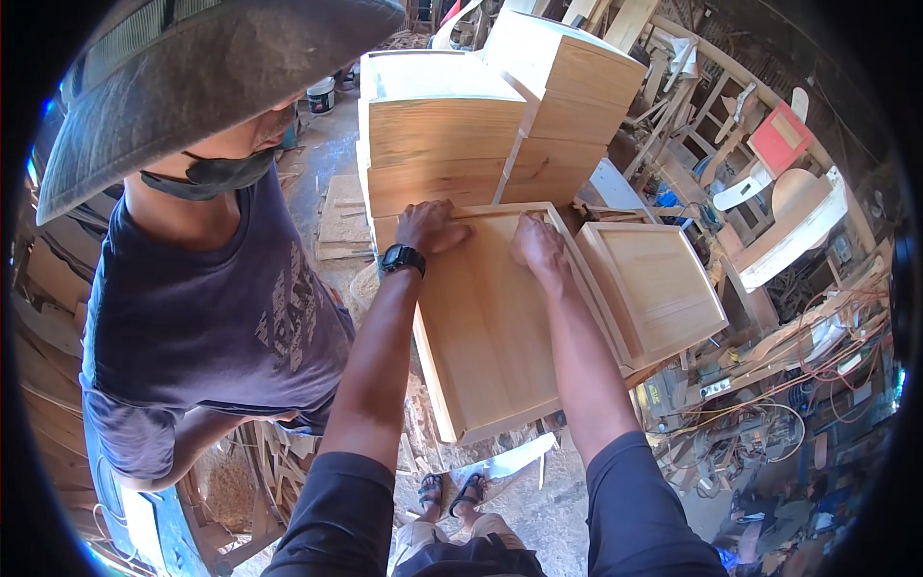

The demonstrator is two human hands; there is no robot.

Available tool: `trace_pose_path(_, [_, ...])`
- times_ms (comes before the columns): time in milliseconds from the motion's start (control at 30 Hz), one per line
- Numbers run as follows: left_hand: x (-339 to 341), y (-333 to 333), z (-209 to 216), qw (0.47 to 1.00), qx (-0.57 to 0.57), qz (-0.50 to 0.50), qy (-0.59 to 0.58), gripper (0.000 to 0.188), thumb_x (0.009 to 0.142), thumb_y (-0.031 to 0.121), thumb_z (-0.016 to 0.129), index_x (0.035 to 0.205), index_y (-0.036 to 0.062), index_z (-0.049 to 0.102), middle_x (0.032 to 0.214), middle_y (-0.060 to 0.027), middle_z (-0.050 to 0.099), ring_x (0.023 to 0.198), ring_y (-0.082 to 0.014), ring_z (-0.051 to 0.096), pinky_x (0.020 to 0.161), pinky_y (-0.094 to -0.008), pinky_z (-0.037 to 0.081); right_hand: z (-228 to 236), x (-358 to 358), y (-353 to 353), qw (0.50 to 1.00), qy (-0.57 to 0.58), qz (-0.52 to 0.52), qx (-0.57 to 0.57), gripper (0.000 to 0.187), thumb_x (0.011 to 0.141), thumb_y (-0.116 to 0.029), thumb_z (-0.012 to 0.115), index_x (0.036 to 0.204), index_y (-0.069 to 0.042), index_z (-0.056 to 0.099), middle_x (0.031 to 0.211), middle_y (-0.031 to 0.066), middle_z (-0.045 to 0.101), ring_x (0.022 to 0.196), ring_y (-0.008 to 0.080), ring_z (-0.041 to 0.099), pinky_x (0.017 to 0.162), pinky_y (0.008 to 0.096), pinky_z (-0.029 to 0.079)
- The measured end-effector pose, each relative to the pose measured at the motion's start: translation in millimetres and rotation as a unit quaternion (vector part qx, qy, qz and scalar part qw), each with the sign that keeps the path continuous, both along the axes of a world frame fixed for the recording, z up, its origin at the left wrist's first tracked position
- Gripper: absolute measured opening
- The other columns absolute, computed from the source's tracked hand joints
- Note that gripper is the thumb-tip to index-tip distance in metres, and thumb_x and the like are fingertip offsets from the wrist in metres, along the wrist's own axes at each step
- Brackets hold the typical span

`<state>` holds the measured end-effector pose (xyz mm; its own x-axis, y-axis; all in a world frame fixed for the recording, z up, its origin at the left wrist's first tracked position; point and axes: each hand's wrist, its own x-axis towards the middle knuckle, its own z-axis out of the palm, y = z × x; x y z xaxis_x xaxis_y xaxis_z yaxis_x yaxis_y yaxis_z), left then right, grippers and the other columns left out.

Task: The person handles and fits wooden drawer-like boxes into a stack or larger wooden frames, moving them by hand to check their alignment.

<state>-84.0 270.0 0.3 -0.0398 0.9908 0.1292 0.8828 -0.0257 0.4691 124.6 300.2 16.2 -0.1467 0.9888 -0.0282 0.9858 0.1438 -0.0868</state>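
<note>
A shallow wooden drawer (486, 332), a pale panel inside a raised rim, lies tilted in front of me. My left hand (431, 229), with a black watch on its wrist, is closed over the rim at the far left corner, its thumb lying inside. At the far right corner, my right hand (538, 248) is curled with its fingertips pressed down by the rim. Anything small between those fingers is hidden. Close against the right side sits a second framed wooden drawer (663, 288).
Beyond my hands stand two stacks of wooden drawers (437, 144) (582, 106). A person (207, 279) in a brimmed hat and dark shirt stands close on my left. Cables (769, 409) and tools clutter the right; wood scraps (341, 216) lie on the floor.
</note>
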Motion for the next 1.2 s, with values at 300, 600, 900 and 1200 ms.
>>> trace_pose_path(300, [-11.1,14.3,-11.0,0.999,0.019,-0.046,-0.007,0.045,0.095,0.043,0.050,0.124,0.0163,0.071,0.133,-0.0107,0.067,0.127,-0.0311,0.059,0.107,-0.0423,0.045,-11.9,-48.8,-17.9,0.995,-0.007,0.084,0.054,0.026,0.092,-0.014,0.057,0.114,-0.007,0.069,0.125,0.0145,0.067,0.118,0.0315,0.066,0.095,0.0446,0.056])
trace_pose_path(600, [-4.9,11.1,3.3,0.998,-0.003,-0.051,0.046,0.044,0.104,0.038,0.038,0.131,0.0199,0.066,0.142,-0.0065,0.062,0.133,-0.0296,0.055,0.113,-0.0437,0.042,-19.8,20.9,11.9,0.992,0.008,0.118,0.051,0.042,0.094,-0.011,0.053,0.133,-0.019,0.065,0.126,0.0143,0.065,0.118,0.0333,0.064,0.100,0.0471,0.054])
trace_pose_path(900, [-9.2,19.2,-2.5,0.997,0.015,-0.047,0.054,0.041,0.104,0.038,0.041,0.131,0.0189,0.066,0.139,-0.0071,0.064,0.130,-0.0313,0.057,0.110,-0.0447,0.044,-16.1,14.6,17.8,0.997,0.027,-0.040,0.066,0.042,0.093,-0.010,0.052,0.135,-0.009,0.062,0.139,0.0146,0.058,0.129,0.0331,0.056,0.105,0.0507,0.049])
trace_pose_path(1200, [-5.7,26.6,-5.9,0.999,0.027,-0.036,0.018,0.045,0.105,0.043,0.039,0.128,0.0179,0.068,0.133,-0.0118,0.067,0.125,-0.0329,0.060,0.106,-0.0450,0.046,-10.7,-14.6,8.8,0.997,0.020,0.030,0.063,0.031,0.092,-0.010,0.056,0.121,-0.005,0.066,0.125,0.0158,0.066,0.113,0.0342,0.066,0.097,0.0458,0.056])
